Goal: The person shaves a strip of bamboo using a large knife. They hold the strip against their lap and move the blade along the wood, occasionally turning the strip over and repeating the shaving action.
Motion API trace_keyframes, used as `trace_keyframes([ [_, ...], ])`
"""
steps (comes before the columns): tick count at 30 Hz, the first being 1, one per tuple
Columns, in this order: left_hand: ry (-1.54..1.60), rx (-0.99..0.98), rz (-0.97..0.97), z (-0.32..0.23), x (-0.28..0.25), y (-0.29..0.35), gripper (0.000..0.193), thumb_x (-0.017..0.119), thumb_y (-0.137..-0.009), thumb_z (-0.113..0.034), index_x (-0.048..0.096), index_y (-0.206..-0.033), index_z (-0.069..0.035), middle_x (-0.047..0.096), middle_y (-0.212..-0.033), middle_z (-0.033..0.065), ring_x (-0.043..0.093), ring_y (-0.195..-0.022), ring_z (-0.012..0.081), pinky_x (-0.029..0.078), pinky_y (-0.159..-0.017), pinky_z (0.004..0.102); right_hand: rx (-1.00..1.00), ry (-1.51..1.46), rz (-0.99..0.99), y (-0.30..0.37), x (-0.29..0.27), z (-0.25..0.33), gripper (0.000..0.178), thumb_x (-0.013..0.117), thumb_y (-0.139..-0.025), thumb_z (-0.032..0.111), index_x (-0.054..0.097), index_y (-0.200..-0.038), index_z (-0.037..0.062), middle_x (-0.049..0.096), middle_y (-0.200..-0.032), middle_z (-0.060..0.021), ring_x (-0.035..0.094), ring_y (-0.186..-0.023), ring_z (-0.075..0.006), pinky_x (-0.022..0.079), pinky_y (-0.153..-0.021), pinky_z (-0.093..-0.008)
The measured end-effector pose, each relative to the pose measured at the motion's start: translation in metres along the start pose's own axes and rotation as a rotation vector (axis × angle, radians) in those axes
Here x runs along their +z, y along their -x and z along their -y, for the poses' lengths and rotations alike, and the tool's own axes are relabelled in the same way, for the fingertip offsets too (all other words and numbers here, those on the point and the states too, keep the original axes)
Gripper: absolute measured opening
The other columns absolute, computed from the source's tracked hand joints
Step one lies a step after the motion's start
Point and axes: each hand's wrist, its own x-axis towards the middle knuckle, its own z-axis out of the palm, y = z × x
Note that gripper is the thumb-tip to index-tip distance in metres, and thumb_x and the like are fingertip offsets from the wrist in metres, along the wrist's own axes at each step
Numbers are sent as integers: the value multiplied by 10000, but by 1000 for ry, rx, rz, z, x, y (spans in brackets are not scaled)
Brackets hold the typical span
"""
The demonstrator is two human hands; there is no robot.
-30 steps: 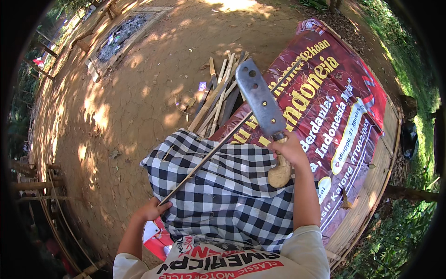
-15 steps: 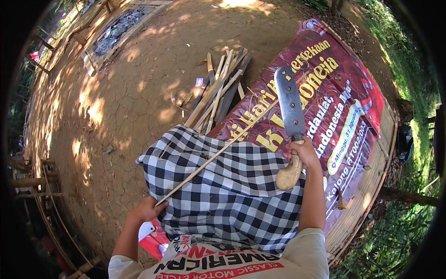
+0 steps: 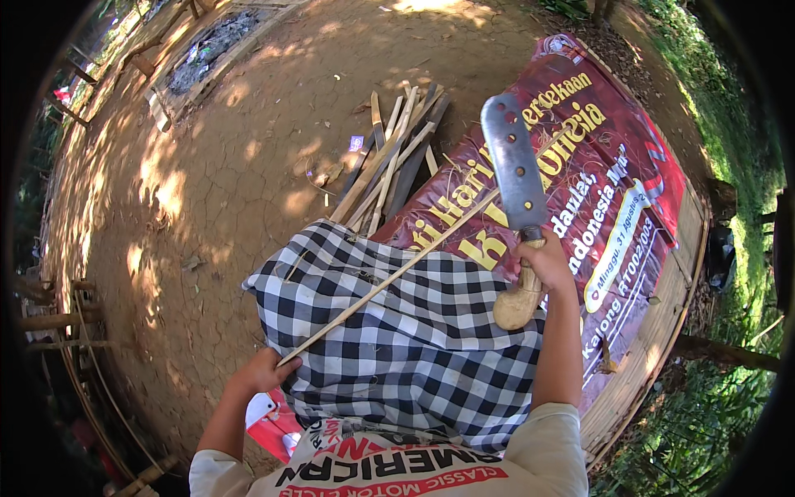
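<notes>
My right hand (image 3: 545, 262) grips the pale wooden handle of a cleaver (image 3: 513, 161), its broad steel blade with a row of holes pointing away from me. In my left hand (image 3: 263, 370) is the near end of a long thin wooden stick (image 3: 389, 279). From there the stick slants up to the right across my lap and passes behind the blade, which hides part of it. A black-and-white checked cloth (image 3: 397, 331) covers my lap beneath both hands.
A dark red printed banner (image 3: 464, 195) with scattered shavings lies to the right on a bamboo platform (image 3: 642, 352). Ahead on the cracked earth is a heap of wooden strips (image 3: 397, 153). Farther left is a framed ash pit (image 3: 211, 54); bamboo rails (image 3: 66, 321) stand at the left.
The cleaver and my right hand have moved slightly up and away from me, the blade tip shifting a little left. My left hand keeps its hold on the stick, almost unmoved.
</notes>
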Motion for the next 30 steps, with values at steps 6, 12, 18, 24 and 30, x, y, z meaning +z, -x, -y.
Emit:
trace_keyframes([
  [6,-75,-107,39,-24,-10,5,461,601,-916,-391,659,-986,62,669,-810,237,643,-749,342,501,-736,412,61,253,92,15,37,-22,190,665,-717,2,591,-884,-51,608,-671,-82,610,-536,-167,483,-500,-305],
  [12,-50,-179,96,-2,-5,-2,481,596,-913,-392,655,-988,80,675,-826,249,666,-792,356,505,-746,413,-9,152,56,1,25,-4,171,653,-710,-4,593,-860,-59,615,-675,-92,615,-532,-169,476,-501,-299],
  [18,-24,-93,28,-32,-12,3,481,600,-908,-401,660,-930,75,670,-771,228,652,-736,352,500,-707,417,6,147,4,14,47,-38,149,636,-716,-6,586,-847,-53,600,-660,-88,604,-521,-174,473,-496,-308],
  [24,-83,-118,84,11,-6,-5,478,602,-904,-414,674,-956,55,671,-806,253,664,-772,367,504,-721,413,60,-29,55,12,21,-30,147,648,-723,-16,583,-853,-34,593,-658,-84,602,-521,-178,477,-495,-305],
  [30,-120,-241,144,-23,-12,-6,439,602,-912,-363,620,-1069,46,663,-936,224,640,-857,305,484,-798,391,113,93,121,18,40,-50,145,661,-714,-38,570,-826,-23,592,-661,-92,602,-511,-189,499,-490,-329],
])
